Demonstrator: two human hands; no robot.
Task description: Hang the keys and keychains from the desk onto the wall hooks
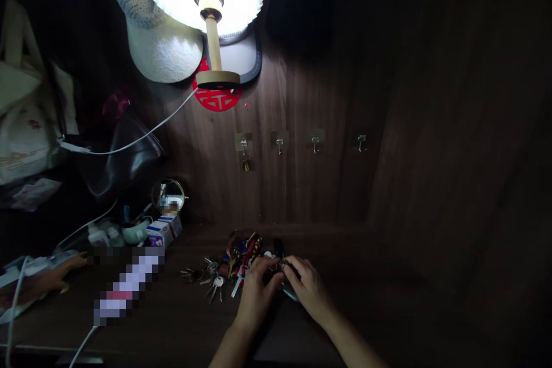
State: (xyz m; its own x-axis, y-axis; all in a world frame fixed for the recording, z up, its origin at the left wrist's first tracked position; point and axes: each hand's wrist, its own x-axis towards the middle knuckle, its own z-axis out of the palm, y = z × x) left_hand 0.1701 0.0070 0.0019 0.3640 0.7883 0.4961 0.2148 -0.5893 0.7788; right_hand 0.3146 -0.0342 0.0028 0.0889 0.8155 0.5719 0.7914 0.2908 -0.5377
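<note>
My left hand (pixel 259 284) and my right hand (pixel 307 286) meet low over the dark tabletop. Their fingertips pinch together around something small and partly metallic, mostly hidden by the fingers. A dark fob-like piece (pixel 279 247) shows just beyond the fingertips, and a pale flat piece (pixel 290 294) lies under my right hand. Beside my left hand is a heap of keys and colourful braided cords (pixel 252 247), in red, yellow and blue. Loose bunches of metal keys (pixel 218 283) lie at its left; another small bunch (pixel 190 275) is farther left.
Four adhesive hooks line the wooden back wall; the leftmost hook (pixel 244 145) carries a small brass-coloured item (pixel 246 165). A lit lamp (pixel 213 40) hangs above, near caps (pixel 166 52). At left are small boxes (pixel 159 234), a round mirror (pixel 169 195) and a white cable (pixel 81 345).
</note>
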